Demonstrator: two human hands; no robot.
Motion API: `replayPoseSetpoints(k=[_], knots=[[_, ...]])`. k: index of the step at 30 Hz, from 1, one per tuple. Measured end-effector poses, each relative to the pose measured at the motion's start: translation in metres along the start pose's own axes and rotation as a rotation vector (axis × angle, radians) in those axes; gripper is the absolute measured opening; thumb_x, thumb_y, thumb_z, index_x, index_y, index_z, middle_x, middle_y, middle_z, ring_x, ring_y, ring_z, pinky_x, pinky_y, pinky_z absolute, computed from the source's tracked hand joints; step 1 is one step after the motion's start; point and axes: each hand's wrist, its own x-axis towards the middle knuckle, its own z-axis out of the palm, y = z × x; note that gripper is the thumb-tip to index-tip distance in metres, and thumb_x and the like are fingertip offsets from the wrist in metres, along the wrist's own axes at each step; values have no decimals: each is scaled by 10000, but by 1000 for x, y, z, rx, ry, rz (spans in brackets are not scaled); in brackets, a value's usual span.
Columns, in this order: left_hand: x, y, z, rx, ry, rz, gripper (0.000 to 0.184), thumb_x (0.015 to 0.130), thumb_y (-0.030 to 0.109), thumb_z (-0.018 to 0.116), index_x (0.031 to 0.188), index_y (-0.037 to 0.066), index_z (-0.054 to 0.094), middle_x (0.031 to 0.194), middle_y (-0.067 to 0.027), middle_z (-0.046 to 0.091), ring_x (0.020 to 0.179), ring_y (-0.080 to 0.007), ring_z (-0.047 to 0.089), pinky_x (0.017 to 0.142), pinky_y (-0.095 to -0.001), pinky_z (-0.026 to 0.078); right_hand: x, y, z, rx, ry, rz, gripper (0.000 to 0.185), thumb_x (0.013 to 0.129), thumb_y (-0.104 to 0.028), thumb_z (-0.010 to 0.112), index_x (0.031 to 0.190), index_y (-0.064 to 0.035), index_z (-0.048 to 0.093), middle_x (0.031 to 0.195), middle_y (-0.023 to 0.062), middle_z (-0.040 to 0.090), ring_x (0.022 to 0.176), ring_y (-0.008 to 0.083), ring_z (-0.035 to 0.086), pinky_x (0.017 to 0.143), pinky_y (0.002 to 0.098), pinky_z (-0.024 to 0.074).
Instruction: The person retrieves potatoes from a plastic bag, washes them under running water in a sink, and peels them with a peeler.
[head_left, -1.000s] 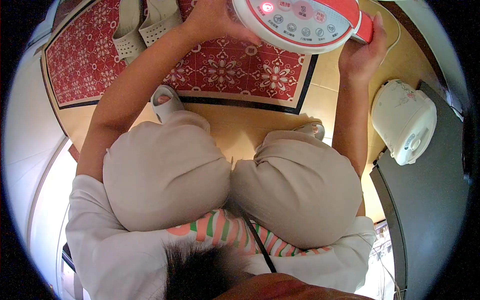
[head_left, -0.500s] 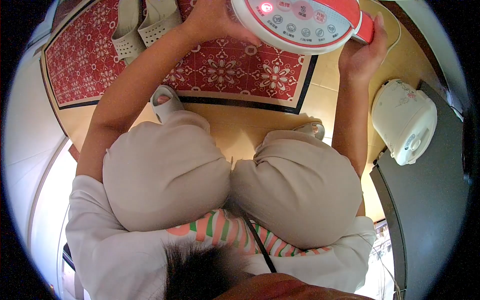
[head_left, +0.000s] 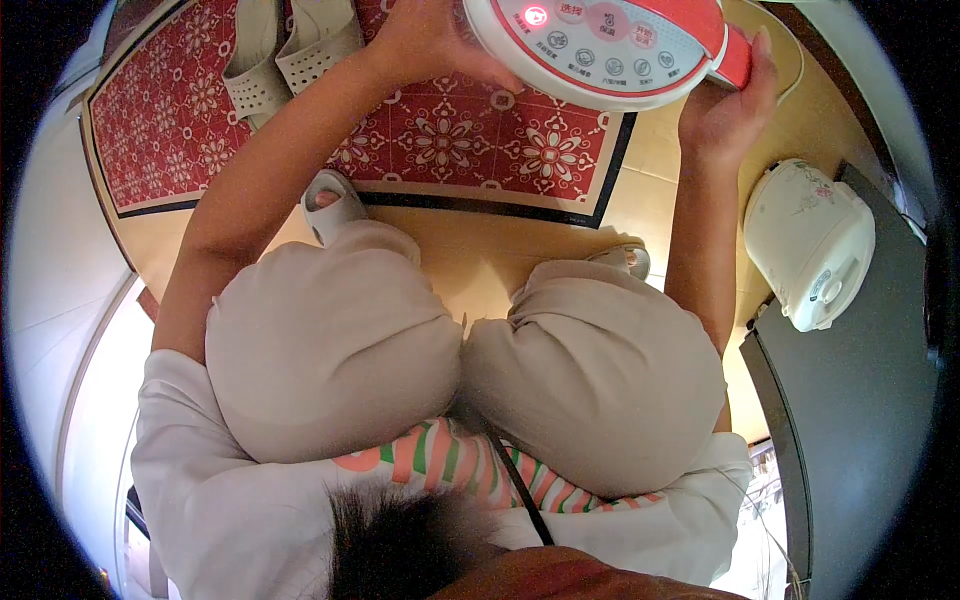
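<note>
A red and white appliance [head_left: 600,50] with a button panel and one lit red light is at the top of the head view, cut off by the frame's upper edge. My left hand [head_left: 440,48] is against its left side, with the fingertips partly hidden. On the other side, my right hand [head_left: 733,105] has its fingers round the red handle [head_left: 735,58]. Both arms reach forward past my bent knees.
A red patterned mat [head_left: 440,145] lies on the floor, bearing a pair of beige perforated shoes [head_left: 318,50]. To the right a white lidded appliance [head_left: 810,245] stands by a dark panel [head_left: 870,370]. A pale cord [head_left: 800,60] curves at the upper right.
The appliance and my right hand have shifted very slightly to the right. My grip looks the same.
</note>
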Motion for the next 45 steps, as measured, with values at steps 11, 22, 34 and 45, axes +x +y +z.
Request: replayPoseSetpoints(k=[11,22,34,45], knots=[[-2,0,0,28,-2,1,1579,409,456,989,1559,112,-37,1540,-163,301,1406,-302,342,1172,-477,279,1,0,-2,2,-9,2,445,1010,-351,406,1039,19,652,997,137,703,975,231,645,949,379,439],[-4,-17,4,56,78,180,1438,567,488,930,1556,96,-37,1556,-183,237,1399,-327,338,1150,-462,303,-1,0,-3,121,-52,-49,440,987,-363,435,1105,14,629,1135,153,660,1068,238,611,955,404,442],[-121,-26,10,1091,-493,-441,1107,657,582,798,1515,113,277,1548,-198,263,1463,-411,167,1192,-608,72,-128,123,-48,-953,-120,-18,200,866,-55,631,1026,-27,515,1024,156,529,941,278,542,843,410,443],[-91,-15,0,1445,-1142,-523,776,914,188,599,1549,48,174,1605,-264,84,1490,-416,104,1089,-648,286,-95,111,-47,-1442,-744,-421,607,788,-162,651,1365,-74,481,1345,198,495,1280,423,414,1078,557,303]])
